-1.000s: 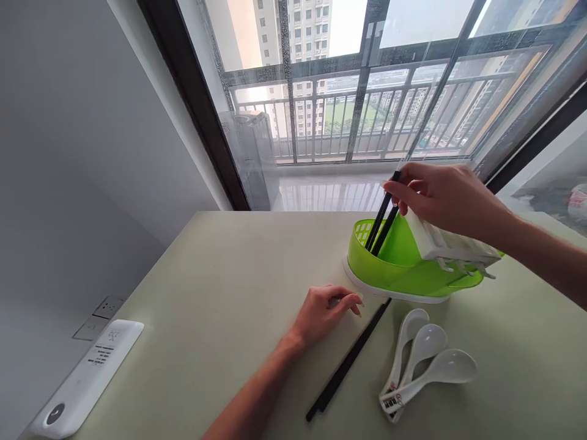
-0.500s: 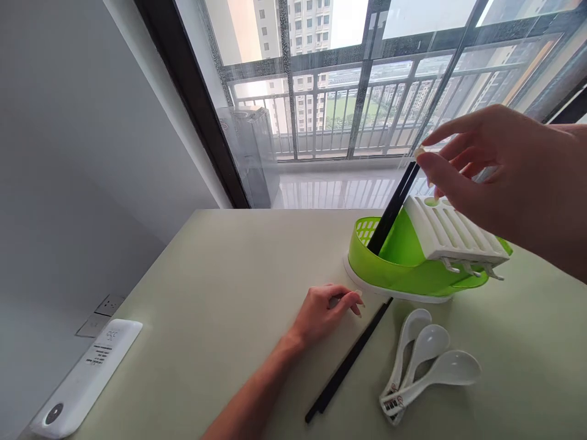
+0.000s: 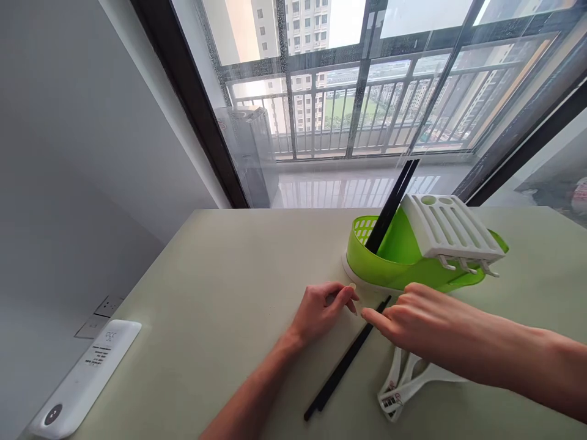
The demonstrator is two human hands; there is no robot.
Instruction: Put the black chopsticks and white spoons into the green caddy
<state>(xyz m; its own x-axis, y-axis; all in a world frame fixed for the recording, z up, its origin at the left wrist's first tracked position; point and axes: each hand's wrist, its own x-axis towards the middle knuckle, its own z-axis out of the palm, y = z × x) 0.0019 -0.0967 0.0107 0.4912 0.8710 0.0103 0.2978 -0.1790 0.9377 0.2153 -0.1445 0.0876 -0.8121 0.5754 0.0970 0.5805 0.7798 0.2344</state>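
On your left, a long white device lies along the edge of the desk, near the wall socket. Ahead of you, through the glass, stand a grey boxy unit, a railing and tall buildings, with a green field below.

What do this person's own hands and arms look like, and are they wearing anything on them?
The left hand and right hand are human and ungloved. No sleeve, watch or bracelet shows on either arm, and no ring on the visible fingers.
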